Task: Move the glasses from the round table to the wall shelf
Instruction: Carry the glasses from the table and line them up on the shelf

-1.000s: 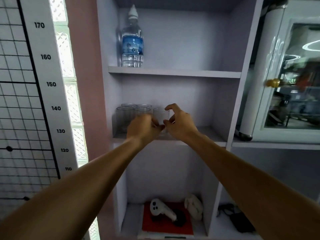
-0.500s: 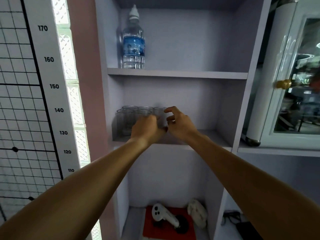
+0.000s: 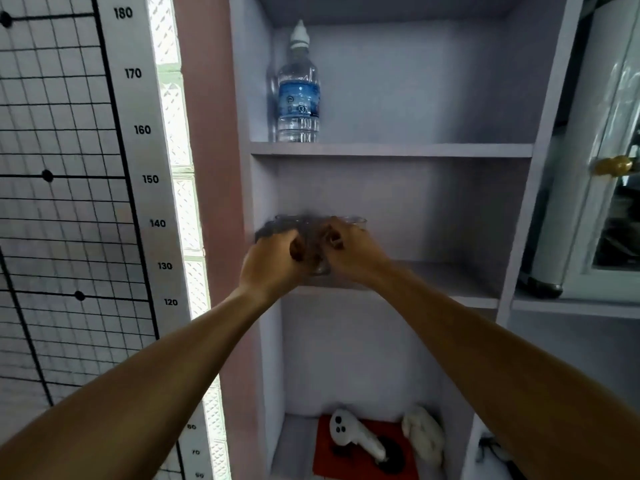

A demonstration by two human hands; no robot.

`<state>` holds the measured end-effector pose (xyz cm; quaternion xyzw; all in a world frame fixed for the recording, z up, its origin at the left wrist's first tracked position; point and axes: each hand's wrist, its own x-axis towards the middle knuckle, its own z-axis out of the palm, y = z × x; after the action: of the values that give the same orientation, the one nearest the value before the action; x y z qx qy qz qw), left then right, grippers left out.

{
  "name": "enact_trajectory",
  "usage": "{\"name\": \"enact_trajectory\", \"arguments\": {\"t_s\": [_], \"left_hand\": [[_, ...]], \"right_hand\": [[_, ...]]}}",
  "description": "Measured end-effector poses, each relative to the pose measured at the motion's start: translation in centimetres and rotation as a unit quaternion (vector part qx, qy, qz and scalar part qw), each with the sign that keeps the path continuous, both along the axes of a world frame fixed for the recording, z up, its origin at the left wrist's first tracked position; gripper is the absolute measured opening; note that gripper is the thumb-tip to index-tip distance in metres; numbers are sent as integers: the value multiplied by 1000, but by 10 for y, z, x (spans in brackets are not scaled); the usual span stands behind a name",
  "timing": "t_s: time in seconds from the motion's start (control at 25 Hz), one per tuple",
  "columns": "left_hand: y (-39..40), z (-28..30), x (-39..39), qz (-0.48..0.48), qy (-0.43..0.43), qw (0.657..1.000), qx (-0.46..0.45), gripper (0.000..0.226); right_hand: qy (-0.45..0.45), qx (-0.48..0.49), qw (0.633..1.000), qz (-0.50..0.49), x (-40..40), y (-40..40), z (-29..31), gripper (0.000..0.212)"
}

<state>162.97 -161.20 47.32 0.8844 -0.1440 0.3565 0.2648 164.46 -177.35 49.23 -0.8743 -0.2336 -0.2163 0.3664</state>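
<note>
Several clear glasses [image 3: 277,227] stand bunched at the left of the wall shelf's middle board [image 3: 436,277], blurred by motion. One more clear glass [image 3: 319,266] sits at the front of the group, between my two hands. My left hand [image 3: 272,263] has its fingers curled against that glass's left side. My right hand [image 3: 355,254] grips its right side, and a further rim [image 3: 356,221] shows just behind it. My hands hide most of the glass, so I cannot tell whether its base rests on the board.
A water bottle [image 3: 298,95] stands on the upper board. The bottom compartment holds white controllers [image 3: 353,438] on a red mat [image 3: 401,433]. A glass-door cabinet with a brass knob [image 3: 613,165] stands at the right. A height chart [image 3: 138,168] hangs at the left.
Both hands stay at the front glass on the middle board, fingers curled in tighter. The view has shifted and the glasses now look blurred.
</note>
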Motion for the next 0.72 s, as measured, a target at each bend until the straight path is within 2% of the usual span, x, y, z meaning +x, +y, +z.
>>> {"name": "enact_trajectory", "arguments": {"t_s": [0.16,0.44,0.72], "left_hand": [[-11,-1,-5,-9,7,999,-34,29],[-73,-3,3,-66,49,995,-49,37],[-100,-4,27,-52,58,996,-44,25]], "right_hand": [[-21,11,999,-30,-3,-8,-2,13],[-9,41,993,-109,-10,-68,-5,10],[47,95,987,-122,-4,-93,-6,33]]}}
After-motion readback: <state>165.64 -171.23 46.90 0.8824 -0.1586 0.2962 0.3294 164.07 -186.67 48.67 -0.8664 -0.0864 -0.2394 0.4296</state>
